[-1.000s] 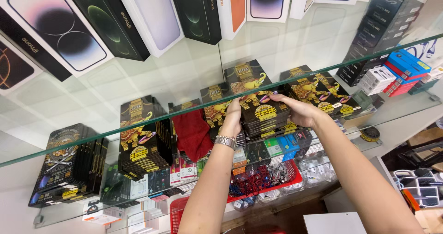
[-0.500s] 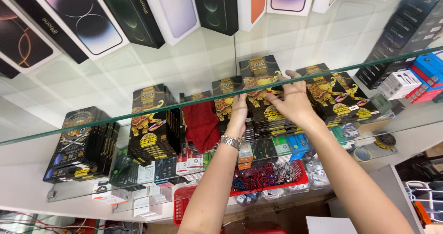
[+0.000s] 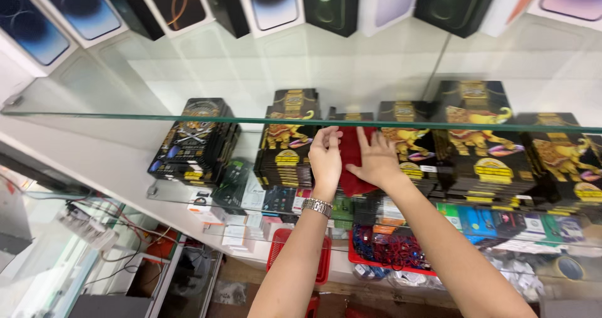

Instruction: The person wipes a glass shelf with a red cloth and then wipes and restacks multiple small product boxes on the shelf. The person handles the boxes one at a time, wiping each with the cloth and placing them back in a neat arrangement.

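Glass shelf (image 3: 188,73) up top carries a row of phone boxes (image 3: 329,1); the shelf below holds stacks of black-and-gold boxes (image 3: 483,148). Red cloth (image 3: 352,158) sits between two of those stacks. Both hands flat and open on it, fingers spread: left hand (image 3: 326,158) at its left edge, right hand (image 3: 376,161) over its right side.

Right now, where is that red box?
In the head view the red box stands mid-frame on the glass shelf, between the left hand and right hand, which both touch it, with black-and-gold boxes on either side.
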